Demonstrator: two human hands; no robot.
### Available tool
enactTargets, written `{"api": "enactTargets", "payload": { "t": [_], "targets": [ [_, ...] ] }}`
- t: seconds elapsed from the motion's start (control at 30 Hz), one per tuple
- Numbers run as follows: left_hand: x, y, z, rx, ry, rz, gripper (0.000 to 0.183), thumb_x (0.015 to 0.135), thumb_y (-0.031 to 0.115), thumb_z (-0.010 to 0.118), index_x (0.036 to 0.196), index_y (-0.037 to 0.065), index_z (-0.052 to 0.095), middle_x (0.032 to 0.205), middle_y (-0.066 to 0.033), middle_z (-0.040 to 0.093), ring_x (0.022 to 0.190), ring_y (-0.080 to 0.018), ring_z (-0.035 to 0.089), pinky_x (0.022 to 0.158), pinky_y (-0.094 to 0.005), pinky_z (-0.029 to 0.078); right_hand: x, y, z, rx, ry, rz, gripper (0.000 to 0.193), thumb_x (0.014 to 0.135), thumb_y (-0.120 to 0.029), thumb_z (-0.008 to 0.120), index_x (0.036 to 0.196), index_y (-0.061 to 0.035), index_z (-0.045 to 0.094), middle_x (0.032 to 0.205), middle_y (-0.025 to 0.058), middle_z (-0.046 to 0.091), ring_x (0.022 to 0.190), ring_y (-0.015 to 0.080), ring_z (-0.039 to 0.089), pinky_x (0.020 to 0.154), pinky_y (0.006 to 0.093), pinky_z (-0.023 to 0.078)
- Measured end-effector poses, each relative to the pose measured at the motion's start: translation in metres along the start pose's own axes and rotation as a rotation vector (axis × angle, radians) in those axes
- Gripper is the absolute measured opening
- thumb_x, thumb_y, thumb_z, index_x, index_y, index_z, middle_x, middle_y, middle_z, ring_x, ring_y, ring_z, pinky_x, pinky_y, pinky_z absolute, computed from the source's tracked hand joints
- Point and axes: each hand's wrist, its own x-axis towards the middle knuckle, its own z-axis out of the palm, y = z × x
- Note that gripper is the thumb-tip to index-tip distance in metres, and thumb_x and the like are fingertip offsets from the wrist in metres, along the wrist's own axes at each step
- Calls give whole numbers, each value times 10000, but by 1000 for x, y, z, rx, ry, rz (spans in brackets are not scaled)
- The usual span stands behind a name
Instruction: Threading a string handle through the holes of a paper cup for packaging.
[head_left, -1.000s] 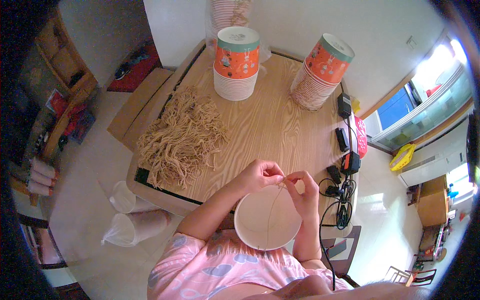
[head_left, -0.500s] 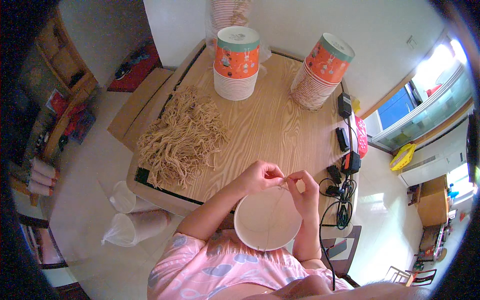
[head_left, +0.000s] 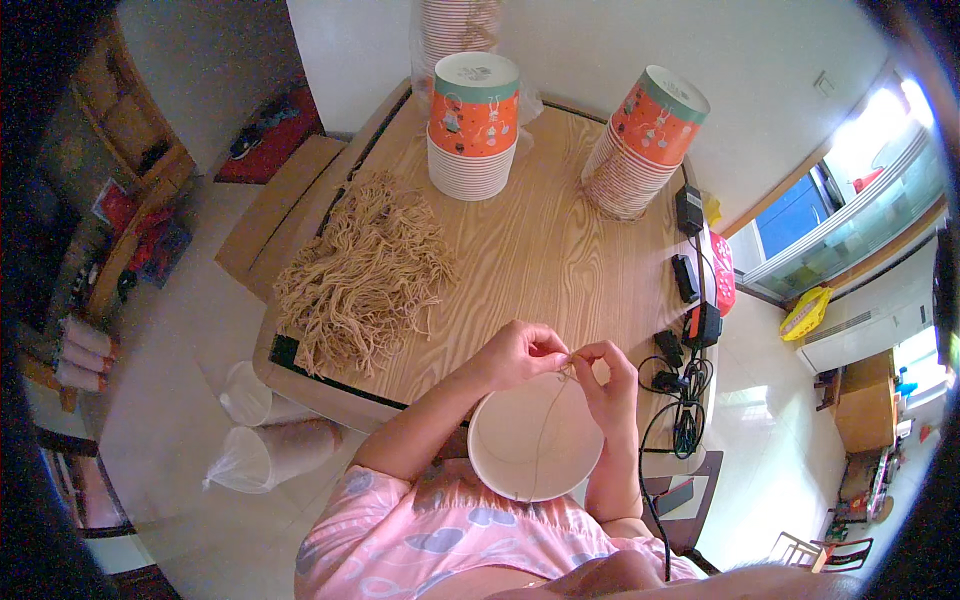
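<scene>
A large white paper tub [head_left: 520, 440] sits in my lap with its mouth facing up. Over its far rim, my left hand [head_left: 526, 354] and my right hand [head_left: 608, 382] meet, fingertips pinched together on a thin tan twine [head_left: 541, 440]. The twine runs from the fingers down across the tub's mouth to its near rim. Any knot between the fingertips is too small to make out. To the left on the wooden table [head_left: 530, 265] lies a big loose heap of cut tan twine [head_left: 365, 280].
Upside-down stacks of orange-and-green paper tubs stand at the table's back, one in the middle [head_left: 474, 130] and one at the right [head_left: 645, 145]. Black adapters and a coiled cable [head_left: 688, 425] line the right edge. Bagged tubs [head_left: 275, 455] lie on the floor at left.
The fingertips have shifted very slightly on the twine. The tub, the twine heap and the stacks have not moved.
</scene>
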Motion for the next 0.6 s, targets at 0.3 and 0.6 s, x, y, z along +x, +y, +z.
{"api": "enactTargets", "payload": {
  "t": [0.3,0.6],
  "targets": [
    [0,-3,0,-15,2,-14,116,811,116,646,856,10,648,770,-28,645,709,-88,589,661,-250,488,-1,1,2,44,14,18,86,748,20,653,810,-12,602,766,66,613,705,140,556,652,255,456],
    [1,-4,-1,5,12,0,104,806,97,638,847,1,642,747,-27,635,696,-74,579,656,-232,485,-7,-9,-5,-44,28,-28,88,741,13,659,803,-15,604,753,68,600,695,158,568,650,263,462]
  ]
}}
